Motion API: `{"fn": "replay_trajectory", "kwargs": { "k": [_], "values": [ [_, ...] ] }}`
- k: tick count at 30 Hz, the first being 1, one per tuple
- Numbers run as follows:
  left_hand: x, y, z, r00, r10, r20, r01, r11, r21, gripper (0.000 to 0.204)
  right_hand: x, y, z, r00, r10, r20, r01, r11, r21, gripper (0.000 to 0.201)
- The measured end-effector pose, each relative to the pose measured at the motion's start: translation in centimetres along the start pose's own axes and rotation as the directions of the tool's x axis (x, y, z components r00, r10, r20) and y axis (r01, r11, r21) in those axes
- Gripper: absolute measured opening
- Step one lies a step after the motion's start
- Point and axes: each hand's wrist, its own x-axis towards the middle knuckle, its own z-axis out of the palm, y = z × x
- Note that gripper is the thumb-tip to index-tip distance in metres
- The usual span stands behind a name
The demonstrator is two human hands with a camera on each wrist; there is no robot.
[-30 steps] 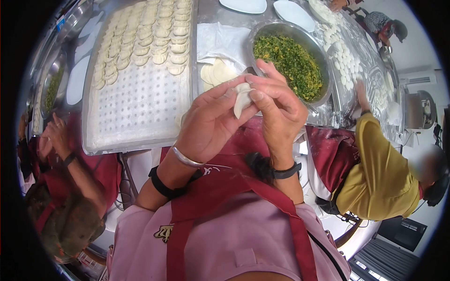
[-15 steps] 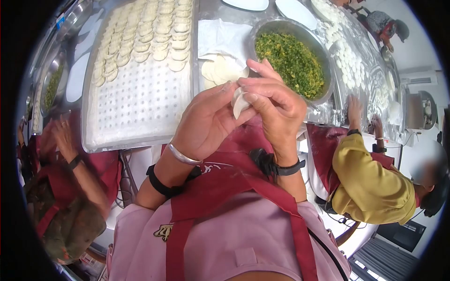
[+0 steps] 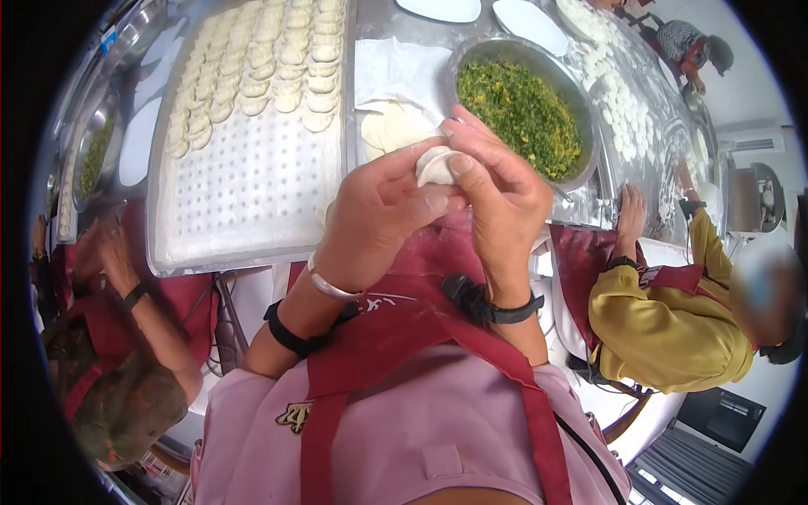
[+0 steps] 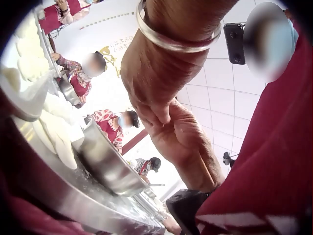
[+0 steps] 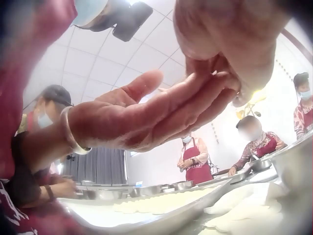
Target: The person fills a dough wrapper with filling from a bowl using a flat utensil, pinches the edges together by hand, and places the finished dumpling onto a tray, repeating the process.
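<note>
In the head view a folded white dumpling (image 3: 435,167) sits between my two hands, its edge pressed together in a curve. My right hand (image 3: 511,192) pinches it, thumb on the near face and fingers behind. My left hand (image 3: 376,217) supports it with fairly straight fingers from the far side, the thumb held just below it. The right wrist view shows the left hand (image 5: 142,115) with fingers stretched out to meet the right hand (image 5: 234,39), the thumb raised apart. Both hands overlap in the left wrist view, where the dumpling is hidden.
Left of the hands lies a perforated tray (image 3: 244,194) with rows of finished dumplings (image 3: 261,67). Round wrappers (image 3: 391,126) and a white cloth (image 3: 400,71) lie ahead. A metal bowl (image 3: 593,139) of chopped green filling (image 3: 522,118) stands behind the right hand. People work on both sides.
The dumpling has turned from upright to a flatter tilt in the fingers. My left thumb has come down off its top edge. The person at the right has shifted their arms.
</note>
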Motion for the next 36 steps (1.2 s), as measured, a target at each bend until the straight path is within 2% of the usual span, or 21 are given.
{"fn": "replay_trajectory", "kwargs": {
  "k": [2,5,8,11,17,20,26,29,32,35,36],
  "values": [
    [0.0,-0.6,-0.2,0.998,0.019,-0.061,-0.023,0.998,-0.061,0.049,-0.2,-0.6,0.5,0.997,-0.02,-0.071,0.014,0.997,-0.078,0.022],
    [-0.1,-0.4,-0.3,0.995,0.028,-0.093,-0.036,0.996,-0.085,0.048,-0.4,-1.0,0.6,0.98,-0.172,-0.097,0.144,0.958,-0.248,0.021],
    [-0.2,-0.3,-0.3,0.996,0.02,-0.085,-0.029,0.994,-0.101,0.047,-0.5,-0.5,0.2,0.956,-0.29,-0.045,0.267,0.923,-0.277,0.018],
    [-0.1,-0.8,-0.1,0.991,0.069,-0.115,-0.08,0.993,-0.092,0.048,-0.5,-0.5,0.3,0.95,-0.313,-0.015,0.294,0.906,-0.305,0.015],
    [0.0,-1.1,-0.3,0.986,0.112,-0.119,-0.112,0.994,0.005,0.047,-0.3,-0.8,0.7,0.967,-0.25,-0.042,0.233,0.94,-0.248,0.017],
    [-0.1,-1.0,-0.2,0.983,0.143,-0.115,-0.129,0.984,0.123,0.046,-0.3,-0.5,0.4,0.963,-0.27,0.012,0.263,0.927,-0.268,0.019],
    [-0.3,-0.6,-0.1,0.979,0.17,-0.115,-0.144,0.968,0.207,0.042,0.0,-0.4,0.1,0.938,-0.332,0.101,0.347,0.889,-0.299,0.014],
    [-0.3,-0.7,-0.1,0.977,0.155,-0.148,-0.129,0.976,0.175,0.04,0.2,-0.1,0.1,0.924,-0.37,0.1,0.382,0.871,-0.309,0.012],
    [-0.3,-0.5,-0.2,0.976,0.128,-0.177,-0.091,0.975,0.204,0.039,0.3,0.1,-0.2,0.929,-0.346,0.13,0.37,0.856,-0.362,0.013],
    [-0.3,-0.5,-0.3,0.967,0.156,-0.202,-0.102,0.962,0.254,0.038,-0.2,-0.1,-0.1,0.971,-0.229,0.071,0.24,0.93,-0.278,0.015],
    [-0.3,-0.5,-0.3,0.966,0.169,-0.198,-0.116,0.961,0.251,0.037,-0.1,-0.3,-0.1,0.965,-0.249,0.079,0.261,0.922,-0.286,0.015]
  ]
}}
